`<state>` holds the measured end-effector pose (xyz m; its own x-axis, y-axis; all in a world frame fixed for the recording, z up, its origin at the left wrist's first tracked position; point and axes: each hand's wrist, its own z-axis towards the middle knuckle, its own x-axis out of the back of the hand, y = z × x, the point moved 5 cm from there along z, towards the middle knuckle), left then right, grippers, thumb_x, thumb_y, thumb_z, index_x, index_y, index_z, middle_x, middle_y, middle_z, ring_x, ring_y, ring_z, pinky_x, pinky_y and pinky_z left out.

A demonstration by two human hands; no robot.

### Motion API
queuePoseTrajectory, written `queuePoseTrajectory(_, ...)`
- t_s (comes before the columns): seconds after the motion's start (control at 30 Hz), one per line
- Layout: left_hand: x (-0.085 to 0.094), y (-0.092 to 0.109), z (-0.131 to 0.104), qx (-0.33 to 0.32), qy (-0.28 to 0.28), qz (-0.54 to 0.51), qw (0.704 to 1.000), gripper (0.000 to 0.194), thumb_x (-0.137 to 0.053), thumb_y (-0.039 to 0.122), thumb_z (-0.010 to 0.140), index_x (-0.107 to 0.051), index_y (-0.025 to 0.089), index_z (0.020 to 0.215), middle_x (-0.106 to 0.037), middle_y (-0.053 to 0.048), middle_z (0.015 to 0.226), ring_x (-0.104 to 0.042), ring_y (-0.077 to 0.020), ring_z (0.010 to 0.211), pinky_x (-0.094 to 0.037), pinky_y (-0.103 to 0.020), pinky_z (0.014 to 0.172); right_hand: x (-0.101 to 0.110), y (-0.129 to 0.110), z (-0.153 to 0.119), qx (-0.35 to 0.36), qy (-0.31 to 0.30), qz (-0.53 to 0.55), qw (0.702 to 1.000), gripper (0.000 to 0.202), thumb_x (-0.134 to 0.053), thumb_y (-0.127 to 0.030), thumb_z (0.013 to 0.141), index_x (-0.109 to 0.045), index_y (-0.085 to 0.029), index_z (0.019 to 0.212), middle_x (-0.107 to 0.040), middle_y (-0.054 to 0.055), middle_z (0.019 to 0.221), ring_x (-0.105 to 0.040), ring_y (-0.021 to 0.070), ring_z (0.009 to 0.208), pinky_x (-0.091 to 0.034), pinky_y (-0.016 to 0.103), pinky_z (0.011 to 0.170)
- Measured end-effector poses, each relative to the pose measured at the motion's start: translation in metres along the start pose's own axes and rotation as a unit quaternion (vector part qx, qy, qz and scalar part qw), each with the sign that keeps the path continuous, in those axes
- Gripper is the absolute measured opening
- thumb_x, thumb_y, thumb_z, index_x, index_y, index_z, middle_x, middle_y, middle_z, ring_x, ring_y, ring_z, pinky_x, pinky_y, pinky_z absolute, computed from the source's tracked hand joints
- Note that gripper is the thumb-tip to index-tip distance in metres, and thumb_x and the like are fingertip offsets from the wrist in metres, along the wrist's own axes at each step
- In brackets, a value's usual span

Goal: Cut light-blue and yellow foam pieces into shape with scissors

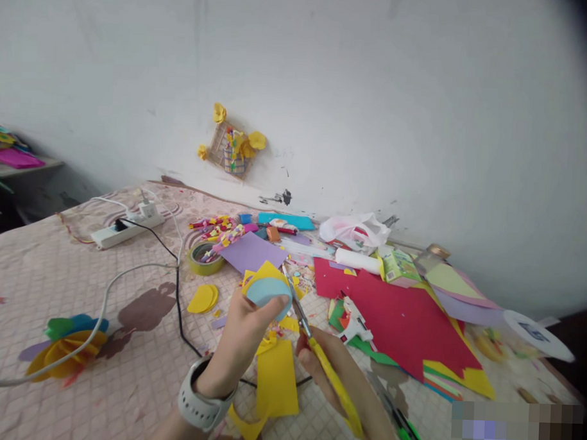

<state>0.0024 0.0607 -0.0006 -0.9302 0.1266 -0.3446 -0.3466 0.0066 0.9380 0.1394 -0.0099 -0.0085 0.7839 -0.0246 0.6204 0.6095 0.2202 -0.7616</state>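
Fingers of the left hand (pixel 251 321) pinch a pale blue paper disc (pixel 264 293) together with yellow paper (pixel 269 271), while those of the right hand (pixel 339 350) wrap round yellow-handled scissors (pixel 323 359).

Taking the disc as the clock's centre, a purple paper sheet (pixel 256 252) lies at eleven o'clock, a roll of yellow tape (pixel 212 267) near ten, and rounded yellow paper pieces (pixel 201 299) at nine. Farther off, a white power strip (pixel 125 233) sits between nine and ten, a multicoloured paper flower (pixel 70 350) between eight and nine. Red paper (pixel 398 320) spreads at three, with a white glue gun (pixel 355 320) on its near edge; a green utility knife (pixel 408 436) lies around four. At six, a yellow sheet (pixel 277 380) covers part of a black cable (pixel 179 299), which also passes beneath the left wrist.

The disc looks smooth, its lower edge curved, with angular yellow corners showing behind it. The left thumb presses its face at four o'clock. The scissor blades point toward eleven, just beside its right edge; whether they bite paper cannot be told.
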Motion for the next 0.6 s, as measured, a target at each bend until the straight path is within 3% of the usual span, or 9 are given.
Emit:
queuePoseTrajectory(0.3, -0.0011, 0.0025, -0.0004, 0.000, -0.001, -0.003, 1.000, 0.009, -0.068, 0.021, 0.065, -0.063, 0.015, 0.066, -0.063, 0.000, 0.064, -0.057, -0.0160, 0.062, -0.046, -0.027, 0.064, 0.0003, 0.0042, -0.0024, -0.006, 0.017, 0.004, 1.000, 0.029, -0.046, -0.048, 0.088, -0.062, -0.024, 0.083, -0.064, 0.005, 0.075, -0.061, 0.0237, 0.071, -0.049, 0.030, 0.058)
queuePoseTrajectory(0.6, -0.0011, 0.0029, -0.0006, -0.001, -0.002, -0.008, 1.000, 0.007, -0.067, 0.019, 0.065, -0.063, 0.015, 0.069, -0.065, -0.001, 0.065, -0.058, -0.0163, 0.063, -0.047, -0.027, 0.065, 0.0009, 0.0028, -0.0016, -0.006, -0.004, -0.006, 1.000, 0.035, -0.042, -0.050, 0.089, -0.062, -0.023, 0.081, -0.062, 0.005, 0.069, -0.060, 0.0228, 0.067, -0.049, 0.030, 0.057)
